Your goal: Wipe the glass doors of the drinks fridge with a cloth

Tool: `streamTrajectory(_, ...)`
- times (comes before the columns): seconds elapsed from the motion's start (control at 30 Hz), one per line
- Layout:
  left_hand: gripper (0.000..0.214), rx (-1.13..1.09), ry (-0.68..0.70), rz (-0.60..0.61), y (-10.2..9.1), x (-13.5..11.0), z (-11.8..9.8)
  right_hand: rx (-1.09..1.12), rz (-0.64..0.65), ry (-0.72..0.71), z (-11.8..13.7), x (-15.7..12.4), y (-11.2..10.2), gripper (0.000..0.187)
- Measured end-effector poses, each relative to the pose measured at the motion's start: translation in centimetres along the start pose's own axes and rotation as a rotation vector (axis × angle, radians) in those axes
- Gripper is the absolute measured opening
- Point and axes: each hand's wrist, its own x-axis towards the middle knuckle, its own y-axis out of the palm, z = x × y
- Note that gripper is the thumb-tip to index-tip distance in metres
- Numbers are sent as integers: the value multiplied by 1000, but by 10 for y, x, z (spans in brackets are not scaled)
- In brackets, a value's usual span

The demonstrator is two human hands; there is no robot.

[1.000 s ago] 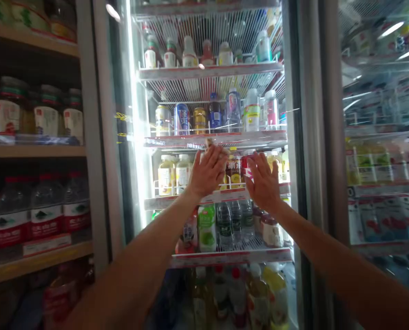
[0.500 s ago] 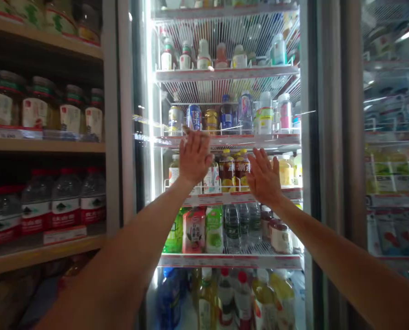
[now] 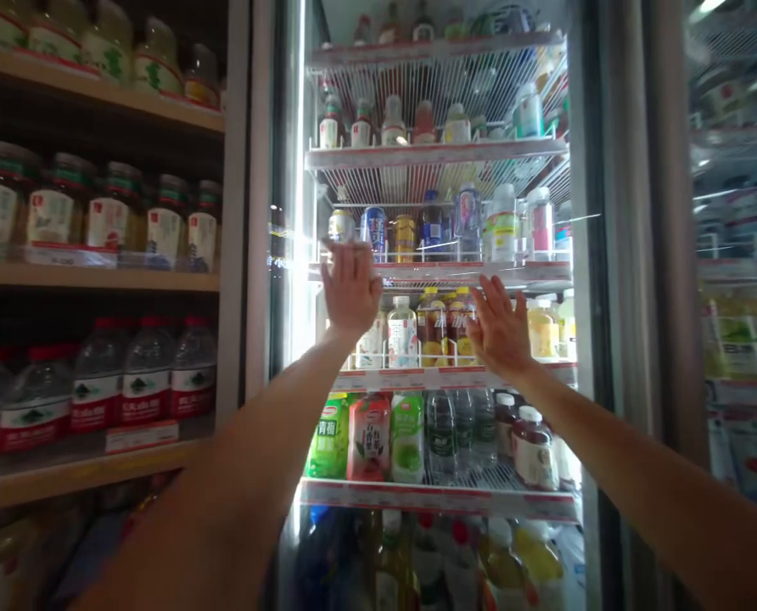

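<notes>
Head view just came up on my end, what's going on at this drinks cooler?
A person holds both bare hands up, open and empty, at a glass-door drinks cooler. The left hand is just below the shelf of cans; the right hand is beside two amber drink bottles. I can't tell whether the palms touch the glass.

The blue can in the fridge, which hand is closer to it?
Left. The left hand is just below the blue can, a little to its left. The right hand is farther away, lower down and well to the can's right.
</notes>
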Motion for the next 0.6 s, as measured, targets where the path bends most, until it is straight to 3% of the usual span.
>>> streamTrajectory(0.1, 50, -12, 205, 68, 7, 6, -25, -10, 0, -10, 6, 3, 2, 49)
streamTrajectory(0.17, 49, -6, 230, 85, 4, 8, -18, -14, 1, -14, 6, 3, 2, 49)
streamTrajectory(0.33, 52, 60, -87, -18, -16, 2, 43, -2, -21, -10, 1, 1, 2, 50)
streamTrajectory(0.4, 53, 69, -180, -59, -17, 0, 53, 6, -23, -17, 2, 1, 2, 51)
streamTrajectory(0.5, 54, 36, -156, -72, -9, -2, 33, 24, -26, -18, 9, 7, 1, 53)
streamTrajectory(0.6, 53, -6, 50, 20, 2, -2, -9, 38, -37, -22, 18, 18, 1, 54)
